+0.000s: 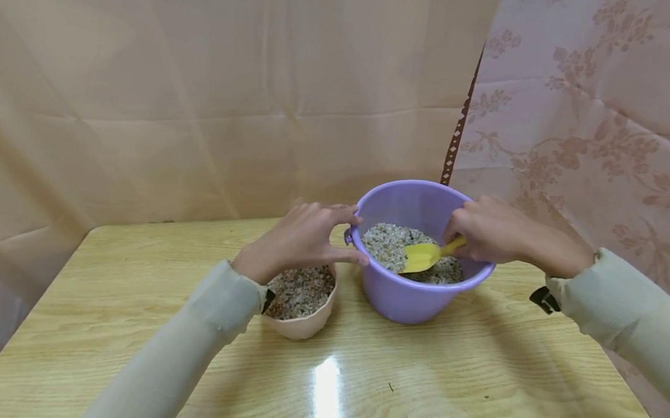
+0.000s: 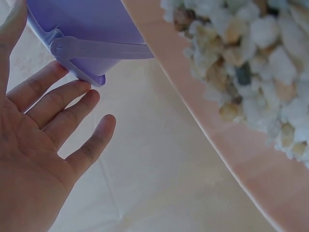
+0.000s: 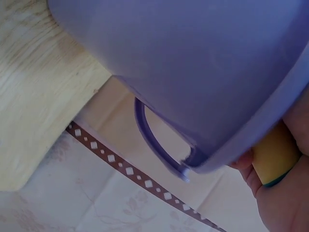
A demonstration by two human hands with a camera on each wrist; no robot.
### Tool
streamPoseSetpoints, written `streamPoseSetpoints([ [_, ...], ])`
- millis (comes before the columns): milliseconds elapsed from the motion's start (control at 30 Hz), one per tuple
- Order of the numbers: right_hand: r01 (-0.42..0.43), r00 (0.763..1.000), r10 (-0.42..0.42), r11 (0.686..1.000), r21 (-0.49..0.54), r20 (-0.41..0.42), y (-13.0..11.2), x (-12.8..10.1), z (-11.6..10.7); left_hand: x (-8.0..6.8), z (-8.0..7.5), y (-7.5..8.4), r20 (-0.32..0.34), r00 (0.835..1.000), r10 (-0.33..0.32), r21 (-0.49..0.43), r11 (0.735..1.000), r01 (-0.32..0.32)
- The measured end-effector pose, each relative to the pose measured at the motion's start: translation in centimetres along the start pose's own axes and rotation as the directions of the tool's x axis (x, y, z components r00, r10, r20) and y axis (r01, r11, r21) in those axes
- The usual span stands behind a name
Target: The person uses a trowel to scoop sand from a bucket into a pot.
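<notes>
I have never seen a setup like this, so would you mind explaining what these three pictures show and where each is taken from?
No machine here: a person works with bare hands, wearing three cameras. The wide picture comes from the head; the other two come from the wrists. On the wooden table stand a purple bucket of pale gravel and a small beige bowl of gravel. The left hand rests its fingers on the bucket's rim, mostly open. The right hand grips a yellow scoop whose blade lies on the bucket's gravel.

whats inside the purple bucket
The purple bucket holds pale mixed gravel, with the blade of a yellow scoop lying in it. The right hand grips the scoop's handle. How deep the gravel goes is hidden.
</notes>
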State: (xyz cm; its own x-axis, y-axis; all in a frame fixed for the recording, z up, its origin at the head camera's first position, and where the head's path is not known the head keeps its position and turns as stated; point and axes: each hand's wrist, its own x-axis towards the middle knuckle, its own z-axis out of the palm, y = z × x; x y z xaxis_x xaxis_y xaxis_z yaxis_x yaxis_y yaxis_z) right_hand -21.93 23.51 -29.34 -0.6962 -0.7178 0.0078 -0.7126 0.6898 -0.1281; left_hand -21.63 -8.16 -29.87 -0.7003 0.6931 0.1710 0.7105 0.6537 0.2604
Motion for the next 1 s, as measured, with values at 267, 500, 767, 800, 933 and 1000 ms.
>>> streamPoseSetpoints([
  [267,0.018,1.0,-0.018,1.0,0.022,-0.02,0.44,0.35,0.37,0.08,-0.04,0.04,0.018,1.0,-0.009,-0.015,1.0,0.01],
  [500,0.005,1.0,-0.004,0.999,0.037,-0.016,0.51,0.46,0.58,0.04,-0.04,-0.1,0.029,0.999,-0.022,-0.015,1.0,0.022],
  [767,0.018,1.0,-0.016,0.998,0.059,-0.022,0.51,0.41,0.65,0.03,-0.08,0.0,0.022,1.0,-0.013,-0.016,1.0,0.014],
  [800,0.015,1.0,-0.014,0.998,0.061,-0.02,0.43,0.4,0.6,0.02,-0.09,0.01,0.022,1.0,-0.014,-0.014,1.0,0.014],
  [933,0.012,1.0,-0.011,0.998,0.069,-0.019,0.37,0.36,0.54,0.0,-0.12,0.06,0.022,1.0,-0.018,-0.015,1.0,0.019],
  [1000,0.013,1.0,-0.011,0.997,0.07,-0.024,0.41,0.37,0.58,-0.02,-0.12,0.08,0.022,1.0,-0.018,-0.015,1.0,0.019],
])
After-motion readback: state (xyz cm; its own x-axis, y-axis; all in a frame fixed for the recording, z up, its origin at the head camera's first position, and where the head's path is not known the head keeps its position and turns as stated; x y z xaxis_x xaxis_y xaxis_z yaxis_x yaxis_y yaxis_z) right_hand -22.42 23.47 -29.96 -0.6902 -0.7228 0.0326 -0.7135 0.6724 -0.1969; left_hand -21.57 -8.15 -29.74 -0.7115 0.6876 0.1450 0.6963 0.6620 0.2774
